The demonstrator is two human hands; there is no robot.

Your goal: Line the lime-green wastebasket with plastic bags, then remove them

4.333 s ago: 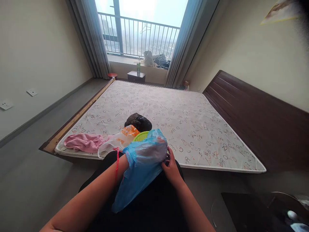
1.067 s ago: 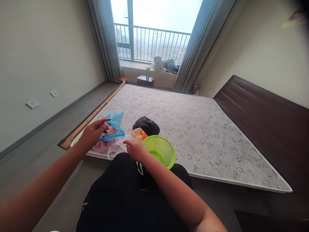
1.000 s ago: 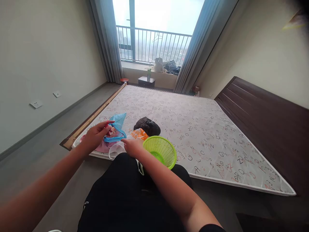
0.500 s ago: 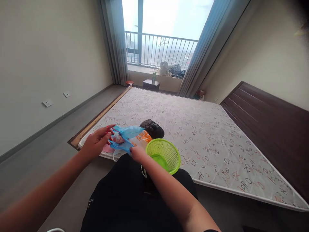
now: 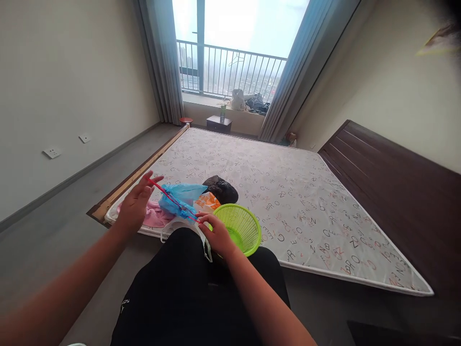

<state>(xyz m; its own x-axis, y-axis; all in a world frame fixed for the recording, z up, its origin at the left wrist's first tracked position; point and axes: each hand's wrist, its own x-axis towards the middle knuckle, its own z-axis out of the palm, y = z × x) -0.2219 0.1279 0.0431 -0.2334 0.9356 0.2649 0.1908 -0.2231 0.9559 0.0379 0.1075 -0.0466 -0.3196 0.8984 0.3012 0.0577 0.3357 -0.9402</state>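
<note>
A blue plastic bag (image 5: 180,196) with a red drawstring (image 5: 169,197) hangs over the near edge of the mattress (image 5: 288,192). My left hand (image 5: 135,204) pinches one end of the red string, raised to the left. My right hand (image 5: 216,233) pinches the other end near the green basket (image 5: 239,226). The string is pulled taut between both hands and the bag is gathered along it.
A pink cloth (image 5: 153,216), a white and orange bag (image 5: 205,202) and a black bag (image 5: 221,188) lie by the blue bag. A dark headboard (image 5: 396,187) runs on the right. Far off stand a small table (image 5: 218,123) and the balcony rail (image 5: 234,67).
The blue bag went from my lap to the mattress edge. Both hands have since taken the red string and pulled it apart, cinching the bag.
</note>
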